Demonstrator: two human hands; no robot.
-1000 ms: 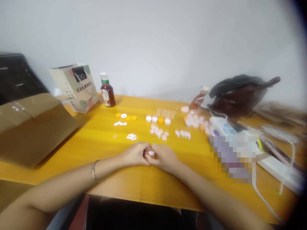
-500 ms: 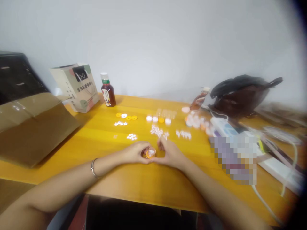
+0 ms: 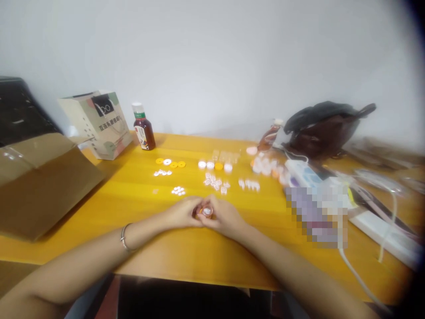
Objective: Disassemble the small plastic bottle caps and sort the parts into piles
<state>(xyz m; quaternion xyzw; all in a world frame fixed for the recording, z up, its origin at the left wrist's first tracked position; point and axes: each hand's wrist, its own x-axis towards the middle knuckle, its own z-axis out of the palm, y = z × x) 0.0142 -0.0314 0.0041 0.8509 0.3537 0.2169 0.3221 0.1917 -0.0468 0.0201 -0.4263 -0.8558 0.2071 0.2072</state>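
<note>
A slim, silver-coloured bangle (image 3: 124, 238) is worn around the left wrist (image 3: 133, 235), and a small knot-like raised detail is noted on its band. The left forearm (image 3: 89, 252) and right forearm (image 3: 282, 261) are seen bare. Black material (image 3: 192, 301) is observed at bottom centre; whether it is clothing cannot be determined.

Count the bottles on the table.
2: a white-capped bottle beside the paper bag, and a blurred bottle left of the dark bag. Others may hide behind the bags.

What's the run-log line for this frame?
left hand: on small round piece | right hand: on same piece | dark bottle: upright | paper bag: left of bottle
</note>
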